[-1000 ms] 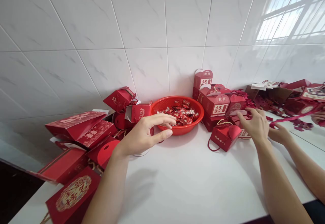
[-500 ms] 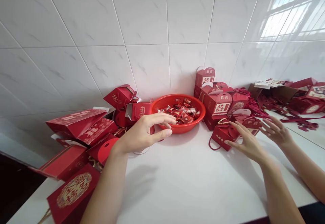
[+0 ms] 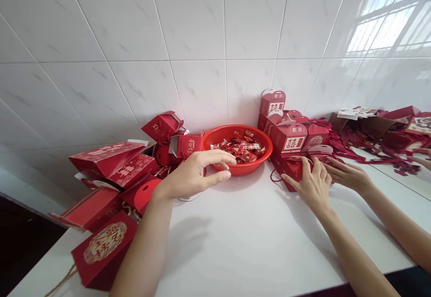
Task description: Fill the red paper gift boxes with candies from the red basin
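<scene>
My left hand [image 3: 198, 173] hovers in front of a red plastic basket [image 3: 249, 170], its fingers loosely curved, thumb apart, holding nothing. Wrapped candies [image 3: 247, 148] in red lie inside the basket. On the right, my right hand [image 3: 313, 182] grips a small red gift box [image 3: 291, 167], thumb at the front and fingers over the top. A cord handle loops from its left side onto the table. Another person's hand [image 3: 350, 175] reaches in from the right, close beside my right fingers, and touches the boxes there.
Red gift boxes [image 3: 107, 243] are heaped on the left of the white table [image 3: 235, 243]. Stacked boxes [image 3: 291, 137] stand right of the basket. Dark red ribbons [image 3: 367, 142] and more boxes lie farther right. Part of another hand [image 3: 422, 158] shows at the right edge. A tiled wall closes the back.
My right hand has closed on the small gift box, which has moved back and left against the stack. The other person's hand has come left beside it. My left hand stays much the same.
</scene>
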Motion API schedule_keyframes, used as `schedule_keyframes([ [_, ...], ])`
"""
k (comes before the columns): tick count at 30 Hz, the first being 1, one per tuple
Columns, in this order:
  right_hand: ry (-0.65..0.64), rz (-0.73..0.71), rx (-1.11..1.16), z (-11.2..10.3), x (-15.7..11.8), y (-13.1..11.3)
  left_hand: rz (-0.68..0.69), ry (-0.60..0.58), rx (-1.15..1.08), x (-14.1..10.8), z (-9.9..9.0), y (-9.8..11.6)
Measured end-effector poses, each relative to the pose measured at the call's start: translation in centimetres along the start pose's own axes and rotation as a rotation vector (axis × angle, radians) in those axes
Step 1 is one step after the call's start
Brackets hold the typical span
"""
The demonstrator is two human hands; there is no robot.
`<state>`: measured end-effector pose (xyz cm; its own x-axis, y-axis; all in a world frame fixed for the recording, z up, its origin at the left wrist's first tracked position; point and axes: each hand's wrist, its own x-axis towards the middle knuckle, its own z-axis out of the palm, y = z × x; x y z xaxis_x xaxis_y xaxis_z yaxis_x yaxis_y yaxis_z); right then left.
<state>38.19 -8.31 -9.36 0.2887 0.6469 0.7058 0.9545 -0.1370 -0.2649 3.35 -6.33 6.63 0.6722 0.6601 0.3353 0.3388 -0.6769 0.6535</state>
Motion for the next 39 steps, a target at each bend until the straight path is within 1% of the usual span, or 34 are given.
schedule_keyframes([
  [4, 0.041, -0.055, 0.067, -1.1, 0.1, -2.3, 0.011, 0.067, -0.003, -0.2, -0.6, -0.5],
  [6, 0.023, -0.136, 0.146, -1.5, 0.2, -3.7, 0.018, 0.134, 0.034, -0.2, -1.1, -0.9],
  [7, 0.007, -0.188, 0.193, -1.6, 0.2, -4.5, 0.021, 0.185, 0.068, -0.2, -1.5, -1.1],
  [9, -0.041, -0.294, 0.285, -1.6, 0.2, -6.1, 0.012, 0.323, 0.142, -0.3, -2.3, -1.8],
  [12, -0.132, -0.42, 0.375, -1.4, 0.1, -8.4, -0.032, 0.595, 0.187, -0.6, -3.6, -3.2],
  [16, -0.192, -0.516, 0.436, -0.6, -1.0, -10.7, -0.09, 0.913, 0.176, -1.2, -5.4, -5.7],
  [18, -0.21, -0.542, 0.469, 0.0, -1.9, -11.2, -0.138, 1.023, 0.225, -1.0, -6.2, -6.8],
  [19, -0.219, -0.552, 0.486, 0.3, -2.4, -11.4, -0.167, 1.056, 0.272, -0.7, -6.7, -7.3],
  [21, -0.232, -0.568, 0.518, 0.7, -3.3, -11.4, -0.243, 1.058, 0.396, 0.5, -7.7, -8.3],
  [23, -0.245, -0.585, 0.543, 0.9, -4.0, -11.3, -0.345, 1.002, 0.513, 2.3, -8.6, -9.3],
  [25, -0.257, -0.592, 0.561, 1.0, -4.4, -11.1, -0.462, 0.937, 0.563, 4.3, -9.3, -10.3],
  [26, -0.264, -0.59, 0.566, 1.0, -4.5, -11.1, -0.498, 0.911, 0.574, 5.2, -9.4, -10.8],
  [28, -0.282, -0.582, 0.57, 1.0, -4.6, -11.1, -0.526, 0.883, 0.574, 6.5, -9.5, -11.6],
  [30, -0.304, -0.579, 0.57, 1.0, -4.6, -11.1, -0.516, 0.888, 0.563, 7.2, -9.4, -12.1],
  [32, -0.322, -0.582, 0.57, 1.0, -4.6, -11.1, -0.503, 0.924, 0.546, 7.3, -9.4, -12.3],
  [35, -0.328, -0.574, 0.57, 1.1, -4.6, -11.0, -0.494, 1.019, 0.533, 6.9, -9.9, -11.8],
  [37, -0.323, -0.563, 0.587, 1.1, -4.7, -10.9, -0.424, 1.156, 0.469, 6.6, -10.4, -11.0],
  [39, -0.306, -0.553, 0.63, 1.0, -4.7, -11.0, -0.262, 1.32, 0.3, 6.4, -10.6, -9.8],
])
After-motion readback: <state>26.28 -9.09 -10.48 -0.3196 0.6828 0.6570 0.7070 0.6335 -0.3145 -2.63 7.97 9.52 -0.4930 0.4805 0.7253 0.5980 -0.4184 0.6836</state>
